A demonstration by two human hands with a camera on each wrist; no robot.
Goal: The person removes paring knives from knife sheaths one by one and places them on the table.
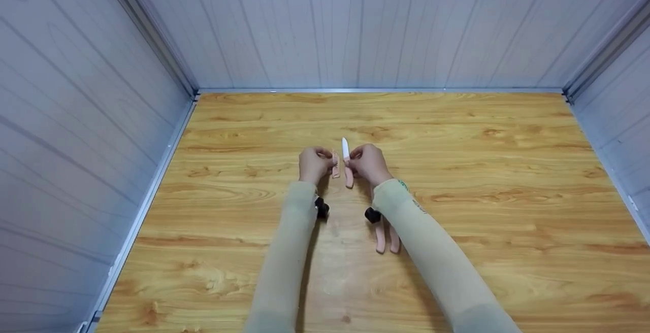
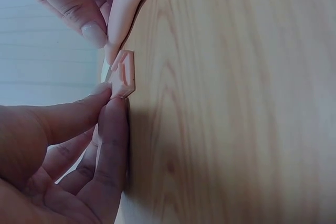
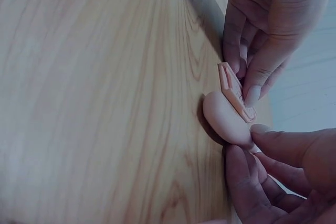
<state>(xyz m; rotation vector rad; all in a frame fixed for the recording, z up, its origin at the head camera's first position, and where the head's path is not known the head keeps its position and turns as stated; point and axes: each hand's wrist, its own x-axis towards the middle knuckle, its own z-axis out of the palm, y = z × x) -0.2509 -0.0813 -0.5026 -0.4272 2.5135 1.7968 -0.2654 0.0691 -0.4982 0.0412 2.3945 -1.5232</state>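
In the head view my right hand (image 1: 371, 164) pinches a small knife (image 1: 349, 177) near where its pink handle meets the white blade, which points away from me. My left hand (image 1: 315, 164) holds a short, flat pink piece (image 1: 335, 171), resembling a blade cover, between thumb and fingertips. A narrow gap parts the two things in that view. The left wrist view shows raised ridges on the pink piece (image 2: 126, 73). Seen from the right wrist, the rounded handle (image 3: 224, 116) is low over the wood beside that piece; the blade is mostly hidden there.
Two pink handles (image 1: 380, 241) lie on the wooden tabletop (image 1: 228, 252) beneath my right forearm, their far ends hidden by it. Pale panel walls (image 1: 335, 28) stand at the back and both sides. Black wrist devices (image 1: 322, 208) are on both forearms.
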